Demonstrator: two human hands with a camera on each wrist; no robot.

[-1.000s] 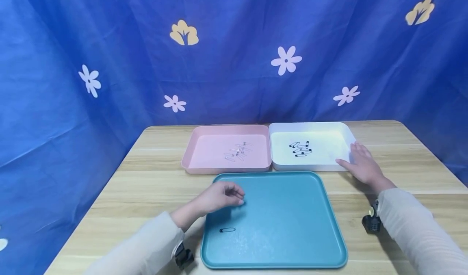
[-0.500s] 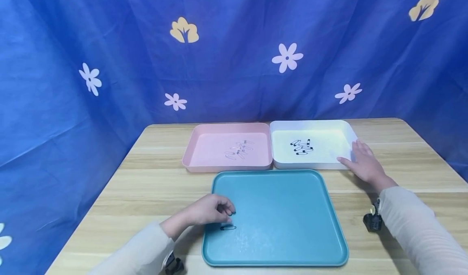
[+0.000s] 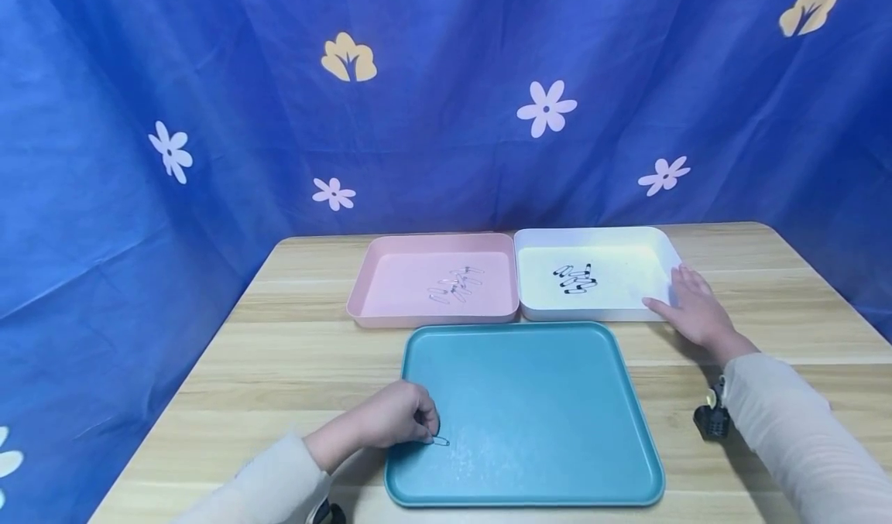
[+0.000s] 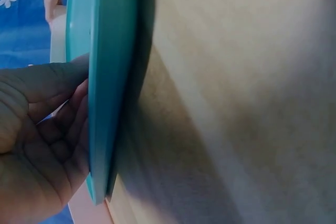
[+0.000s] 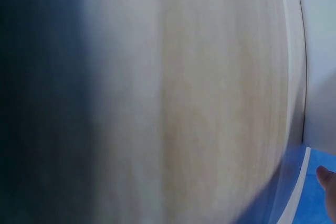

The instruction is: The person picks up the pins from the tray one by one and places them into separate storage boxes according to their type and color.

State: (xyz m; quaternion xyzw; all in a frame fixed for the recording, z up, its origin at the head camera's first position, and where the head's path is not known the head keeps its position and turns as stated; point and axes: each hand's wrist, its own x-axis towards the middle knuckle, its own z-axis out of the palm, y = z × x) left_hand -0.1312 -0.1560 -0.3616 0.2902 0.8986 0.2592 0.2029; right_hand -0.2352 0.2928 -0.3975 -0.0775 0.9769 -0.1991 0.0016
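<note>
On the left part of the teal tray lies a safety pin. My left hand pinches its left end between thumb and fingertips, which cover that end. In the left wrist view, the tray's raised edge hides the fingertips and the pin. My right hand rests with extended fingers at the near right corner of the white tray. Black safety pins lie in that tray. Silver safety pins lie in the pink tray beside it.
All three trays stand on a wooden table, the pink and white ones side by side behind the teal one. A blue flowered curtain hangs behind the table. Each wrist wears a black device, the right one's camera showing below the sleeve.
My left hand has come down and toward me onto the safety pin, which has tilted a little under its fingers. My right hand has stayed at the white tray's corner.
</note>
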